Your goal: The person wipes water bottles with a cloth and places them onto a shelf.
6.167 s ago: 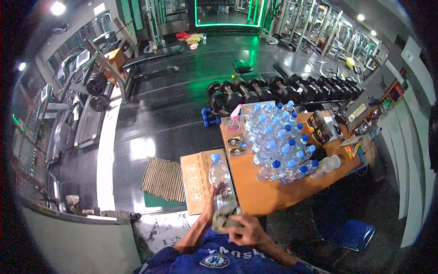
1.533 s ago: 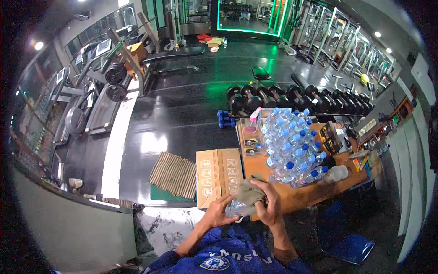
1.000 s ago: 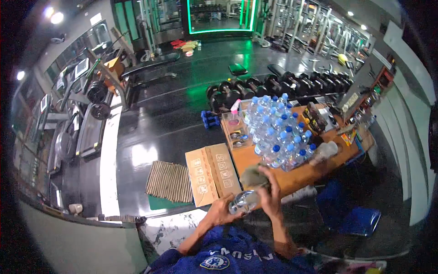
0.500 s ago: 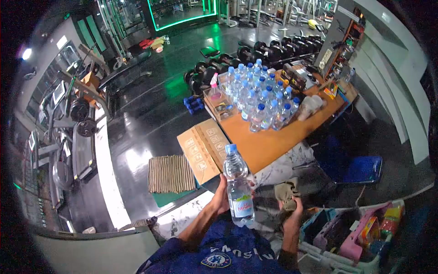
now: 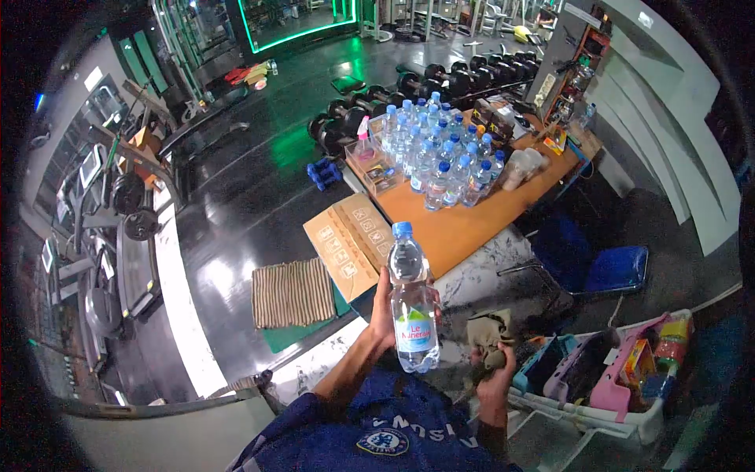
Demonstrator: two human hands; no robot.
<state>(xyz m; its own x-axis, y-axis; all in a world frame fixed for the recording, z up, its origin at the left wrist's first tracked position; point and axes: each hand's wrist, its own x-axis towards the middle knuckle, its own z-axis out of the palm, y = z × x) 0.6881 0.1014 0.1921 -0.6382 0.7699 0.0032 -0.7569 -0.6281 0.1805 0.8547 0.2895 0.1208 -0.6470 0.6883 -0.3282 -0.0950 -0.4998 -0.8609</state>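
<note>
A clear water bottle [image 5: 413, 303] with a blue cap and a green-and-white label stands upright in front of my chest. My left hand [image 5: 383, 311] is wrapped round its side, the fingertips showing at the far edge. Lower right, my right hand [image 5: 497, 370] grips a crumpled olive-brown cloth [image 5: 489, 329], apart from the bottle. Beyond them, many similar water bottles [image 5: 444, 169] with blue caps stand grouped on an orange-brown tabletop [image 5: 440, 236].
A cardboard box [image 5: 346, 245] adjoins the table's left end, beside a striped mat [image 5: 292, 293]. To the right are a blue chair [image 5: 617, 269] and a white basket [image 5: 586, 411] holding coloured containers. A spray bottle [image 5: 363, 141] and dumbbells [image 5: 440, 82] are farther back.
The view has shifted slightly, so the table and bottles appear a little higher and further left. Both hands keep their holds on the bottle and the cloth.
</note>
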